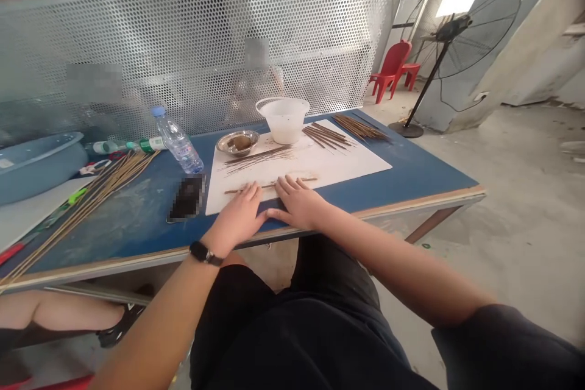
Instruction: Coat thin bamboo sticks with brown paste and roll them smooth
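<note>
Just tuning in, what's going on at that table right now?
A person's left hand and right hand lie flat on a thin brown-coated stick on a white board at the edge of a blue table. More coated sticks lie on the board, near a metal bowl of brown paste. Bare sticks lie to the left.

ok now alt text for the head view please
The left hand and right hand rest on a thin brown stick on a white sheet atop a blue table. More sticks, a metal dish and a plastic tub lie beyond.
</note>
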### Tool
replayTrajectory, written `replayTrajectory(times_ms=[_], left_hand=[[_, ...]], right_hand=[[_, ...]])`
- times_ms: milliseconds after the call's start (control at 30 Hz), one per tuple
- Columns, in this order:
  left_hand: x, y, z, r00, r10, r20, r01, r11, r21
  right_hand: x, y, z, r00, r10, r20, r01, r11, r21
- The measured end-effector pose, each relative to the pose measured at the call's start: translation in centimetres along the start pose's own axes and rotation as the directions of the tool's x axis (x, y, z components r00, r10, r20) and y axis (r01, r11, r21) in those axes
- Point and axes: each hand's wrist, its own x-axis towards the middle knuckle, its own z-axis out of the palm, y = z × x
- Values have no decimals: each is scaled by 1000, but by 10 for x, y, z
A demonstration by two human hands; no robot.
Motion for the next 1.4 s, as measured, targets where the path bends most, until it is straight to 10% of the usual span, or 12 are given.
replayTrajectory(times_ms=[167,467,767,1033,1400], left_hand=[[-15,8,7,998,-7,-60,10,999,51],[35,-12,-8,980,-184,73,176,979,107],[-14,1,-6,991,-133,-15,133,982,133],[33,-23,-10,967,-230,106,219,969,111],[-19,-18,-4,986,-169,8,167,980,106]], right_hand=[[-16,-1,2,999,-43,-26,44,999,11],[33,17,-19,992,114,61,-114,994,-1],[-16,14,-13,999,21,36,-24,998,65],[31,30,-24,983,134,125,-135,991,1],[-22,22,-13,997,69,33,-70,997,33]])
